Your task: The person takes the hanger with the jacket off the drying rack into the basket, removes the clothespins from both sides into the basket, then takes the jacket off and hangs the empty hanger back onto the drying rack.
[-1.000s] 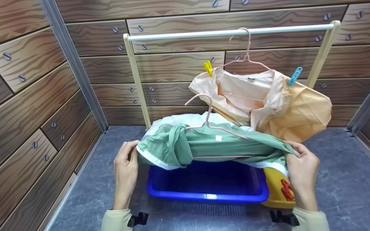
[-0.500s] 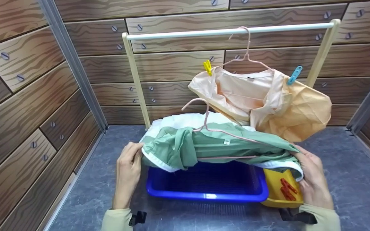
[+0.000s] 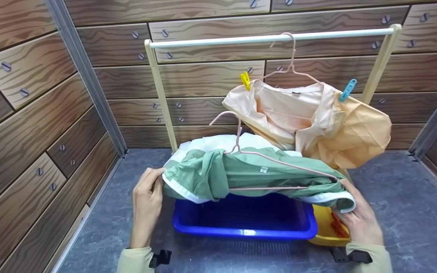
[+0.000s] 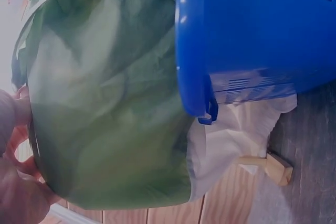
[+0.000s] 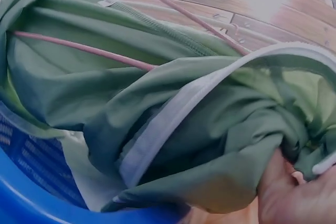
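A green garment [image 3: 256, 172] with white trim is spread above a blue basket [image 3: 249, 232], a pink hanger [image 3: 238, 132] partly inside it. The hanger's hook stands up free. My left hand [image 3: 148, 201] pinches the white-edged left sleeve; in the left wrist view, fingers [image 4: 29, 169] hold the rim of its wide opening. My right hand [image 3: 360, 218] grips the right sleeve near its white edge. In the right wrist view, its thumb presses into bunched green cloth [image 5: 247, 156], and some fingers are hidden. The hanger's right arm runs toward that sleeve; its left end is covered by cloth.
A rack [image 3: 218, 41] stands behind, bearing a peach garment [image 3: 359, 129] on another hanger with yellow [image 3: 245, 80] and blue clothespins [image 3: 348, 90]. White cloth [image 3: 222, 141] lies behind the green garment. A yellow tray [image 3: 324, 240] with red clothespins [image 3: 338, 225] sits right of the basket.
My right hand shifts down and outward, then slightly back left, turning the right sleeve's edge. More of the hanger's right arm shows. The hook moves slightly left; my left hand keeps its hold.
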The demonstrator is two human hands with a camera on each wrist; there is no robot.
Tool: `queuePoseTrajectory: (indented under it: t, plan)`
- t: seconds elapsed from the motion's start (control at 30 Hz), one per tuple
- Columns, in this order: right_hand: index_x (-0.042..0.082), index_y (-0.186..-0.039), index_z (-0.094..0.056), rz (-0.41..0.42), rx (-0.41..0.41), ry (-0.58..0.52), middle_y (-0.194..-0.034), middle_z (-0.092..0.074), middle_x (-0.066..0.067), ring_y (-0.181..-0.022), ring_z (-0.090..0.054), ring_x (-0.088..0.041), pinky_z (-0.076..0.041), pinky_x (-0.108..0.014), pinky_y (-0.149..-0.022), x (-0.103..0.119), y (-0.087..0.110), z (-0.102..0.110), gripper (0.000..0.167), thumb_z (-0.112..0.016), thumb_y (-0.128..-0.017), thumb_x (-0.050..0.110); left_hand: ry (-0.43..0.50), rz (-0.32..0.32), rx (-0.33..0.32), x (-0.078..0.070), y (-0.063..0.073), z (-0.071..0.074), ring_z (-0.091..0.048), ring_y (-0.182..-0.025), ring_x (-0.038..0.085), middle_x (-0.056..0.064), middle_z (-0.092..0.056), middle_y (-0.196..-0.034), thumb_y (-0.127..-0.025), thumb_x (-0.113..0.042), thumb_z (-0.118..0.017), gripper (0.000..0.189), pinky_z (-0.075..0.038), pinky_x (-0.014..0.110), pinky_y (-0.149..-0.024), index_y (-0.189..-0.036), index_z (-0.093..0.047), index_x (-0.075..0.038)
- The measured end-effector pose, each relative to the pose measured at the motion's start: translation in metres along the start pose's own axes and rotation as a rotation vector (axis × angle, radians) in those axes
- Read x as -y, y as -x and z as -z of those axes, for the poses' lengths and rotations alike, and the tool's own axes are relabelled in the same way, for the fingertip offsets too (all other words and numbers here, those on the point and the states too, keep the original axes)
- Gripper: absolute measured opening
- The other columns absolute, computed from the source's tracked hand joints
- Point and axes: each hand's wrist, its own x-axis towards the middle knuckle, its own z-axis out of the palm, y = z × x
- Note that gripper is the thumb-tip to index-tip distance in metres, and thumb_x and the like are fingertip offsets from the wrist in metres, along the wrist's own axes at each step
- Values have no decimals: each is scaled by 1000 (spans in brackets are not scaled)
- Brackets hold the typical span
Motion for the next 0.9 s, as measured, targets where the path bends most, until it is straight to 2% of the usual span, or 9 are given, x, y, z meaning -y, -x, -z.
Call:
queuePoseTrajectory:
  t: [0.07, 0.13, 0.3, 0.4, 0.47, 0.57, 0.67, 0.77, 0.9]
  plan:
    - [-4, -117, -63, 44, 19, 43, -115, -61, -17, -105, -61, -27, -52, -36, -87, -3, -4, 0, 33, -35, -107, 8, 3, 25, 0, 1, 0, 1, -49, -73, 11, -1, -59, -84, -92, 7, -61, 20, -39, 21, -66, -98, -73, -7]
    - [1, -114, -64, 142, -5, 226, -109, -64, -11, -95, -65, -22, -53, -30, -82, -5, -8, -1, 30, -36, -106, 3, 3, 50, 0, 2, 0, 2, -47, -71, 10, -2, -58, -83, -93, 6, -61, 20, -38, 21, -64, -98, -73, -8]
    - [6, -94, -73, 358, -320, 857, -84, -68, -2, -70, -62, -9, -50, -19, -60, -3, -13, -10, 25, -54, -93, -11, -4, 65, -26, 2, 0, 4, -47, -72, 11, -2, -58, -82, -92, 7, -62, 21, -37, 21, -65, -98, -74, -9]
    - [2, -92, -76, 379, -451, 1102, -79, -70, 0, -68, -60, -8, -48, -18, -59, 1, -11, -13, 19, -64, -86, -12, -5, 45, -38, 1, -1, 4, -48, -74, 13, -1, -59, -82, -91, 7, -62, 20, -38, 22, -67, -98, -74, -8]
    - [1, -93, -76, 361, -486, 1195, -79, -71, 1, -69, -61, -8, -48, -18, -60, 2, -10, -13, 17, -68, -84, -10, -4, 32, -37, 1, -2, 4, -49, -77, 14, 0, -59, -83, -91, 8, -62, 20, -38, 23, -68, -98, -74, -7]
    - [8, -95, -78, 283, -472, 1166, -84, -72, 2, -71, -63, -8, -51, -19, -63, 3, -9, -11, 21, -67, -86, -8, 0, 28, -29, 1, -2, 4, -50, -78, 14, 0, -60, -84, -91, 8, -62, 20, -39, 23, -69, -97, -74, -6]
    - [17, -96, -78, 214, -397, 1023, -90, -71, 2, -74, -65, -9, -53, -21, -66, 2, -8, -7, 31, -60, -91, -8, 6, 42, -31, 2, -2, 5, -50, -78, 13, 0, -60, -85, -91, 9, -61, 20, -39, 22, -69, -98, -73, -6]
    - [17, -102, -74, 174, -246, 795, -95, -70, -1, -78, -67, -13, -54, -23, -67, -2, -9, -2, 34, -49, -98, -6, 16, 74, -22, 2, -1, 7, -50, -77, 12, 0, -60, -85, -91, 9, -61, 20, -40, 21, -68, -98, -73, -6]
    - [11, -115, -65, 83, 32, 437, -107, -68, -7, -90, -67, -19, -55, -28, -76, -8, -12, 4, 34, -34, -106, 2, 30, 121, -7, 3, -1, 8, -50, -75, 11, -2, -60, -85, -93, 6, -60, 20, -40, 19, -66, -98, -73, -7]
